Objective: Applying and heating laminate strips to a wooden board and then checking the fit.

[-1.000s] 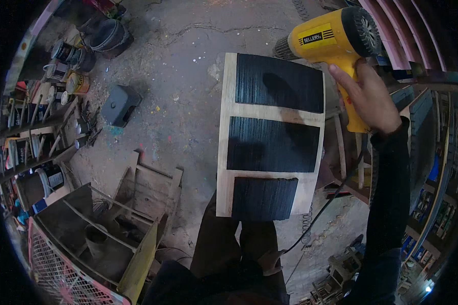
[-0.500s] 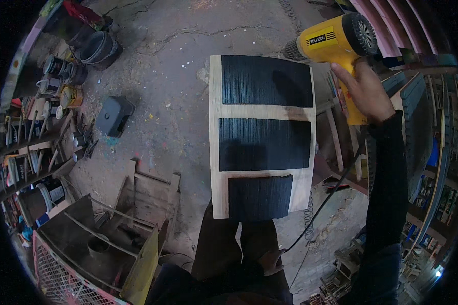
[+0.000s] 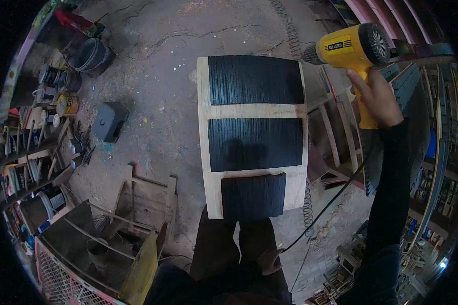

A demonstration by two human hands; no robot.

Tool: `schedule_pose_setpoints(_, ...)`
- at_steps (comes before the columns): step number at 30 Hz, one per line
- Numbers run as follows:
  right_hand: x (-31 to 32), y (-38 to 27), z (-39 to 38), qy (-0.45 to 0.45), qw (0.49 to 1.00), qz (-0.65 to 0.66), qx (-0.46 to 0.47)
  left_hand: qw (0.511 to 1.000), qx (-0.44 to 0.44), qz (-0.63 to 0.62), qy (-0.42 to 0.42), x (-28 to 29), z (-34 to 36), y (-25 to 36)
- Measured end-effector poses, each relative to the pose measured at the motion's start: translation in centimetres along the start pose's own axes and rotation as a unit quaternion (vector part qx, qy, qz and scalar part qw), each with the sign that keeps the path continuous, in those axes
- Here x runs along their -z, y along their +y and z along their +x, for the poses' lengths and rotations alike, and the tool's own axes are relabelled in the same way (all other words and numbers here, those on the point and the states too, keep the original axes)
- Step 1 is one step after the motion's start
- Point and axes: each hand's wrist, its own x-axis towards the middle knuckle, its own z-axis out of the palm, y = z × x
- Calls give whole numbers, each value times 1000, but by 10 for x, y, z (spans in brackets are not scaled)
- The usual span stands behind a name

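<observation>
**Heat gun swings clear of black-faced board**

A worker's right hand (image 3: 381, 99), fingers wrapped around the grip, holds a yellow heat gun (image 3: 347, 44) just beyond the upper right corner of a pale wooden board (image 3: 257, 111). Half a second ago the nozzle sat further left, past that corner and over the top edge; the shadow lying on the top black panel (image 3: 254, 80) has since slipped away. A shadow remains on the middle panel (image 3: 285, 142).

The board lies before the worker, its lower edge over the legs (image 3: 221, 249) and the bottom panel (image 3: 254, 195) at that edge; whatever supports it underneath is hidden. The left hand (image 3: 269, 262) is dim at the lap, fingers partly curled beside the cord (image 3: 331, 201); from here I cannot tell whether it grips it.

A dark label (image 3: 338, 47) with lettering marks the gun's side. Labels on the tins (image 3: 67, 104) at left are too small to make out.
</observation>
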Motion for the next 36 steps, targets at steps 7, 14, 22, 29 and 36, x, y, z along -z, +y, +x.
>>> schedule_pose_setpoints(7,2,8,-8,15,1000,6,22,998,46,26,-27,-1,-1,12)
schedule_pose_setpoints(14,2,18,-7,8,997,-56,46,994,77,-8,-76,4,3,19)
schedule_pose_setpoints(22,0,27,-20,-24,998,-7,61,998,30,23,-46,-17,5,4)
schedule_pose_setpoints(29,29,23,-63,-86,996,36,7,998,55,16,-41,-28,6,3)
schedule_pose_setpoints(36,40,23,-104,-4,996,-8,84,997,48,49,-37,-31,6,7)
